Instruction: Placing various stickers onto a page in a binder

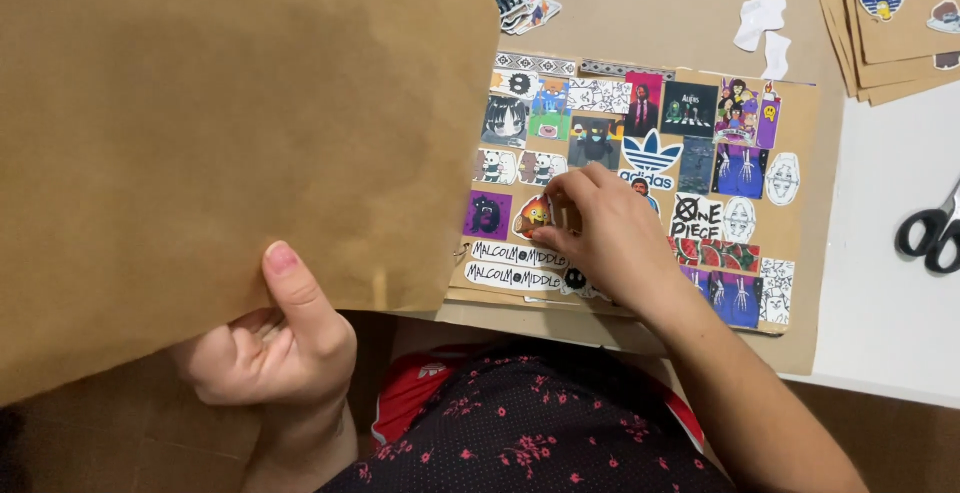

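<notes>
Brown paper sheet (200, 123) in left hand (285, 338) pinch grip, right hand (610, 233) fingertips curled on sticker (535, 215).

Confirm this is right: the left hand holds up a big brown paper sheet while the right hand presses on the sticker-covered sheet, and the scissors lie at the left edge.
Only the scissors are misplaced: the head view shows them at the right edge, on the white surface. The left hand holds the brown paper sheet; the right hand presses the sticker-covered sheet.

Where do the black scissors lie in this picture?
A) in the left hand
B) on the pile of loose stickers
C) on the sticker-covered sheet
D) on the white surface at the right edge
D: the black scissors lie alone on the white surface, to the right of the sticker-covered sheet.
</notes>
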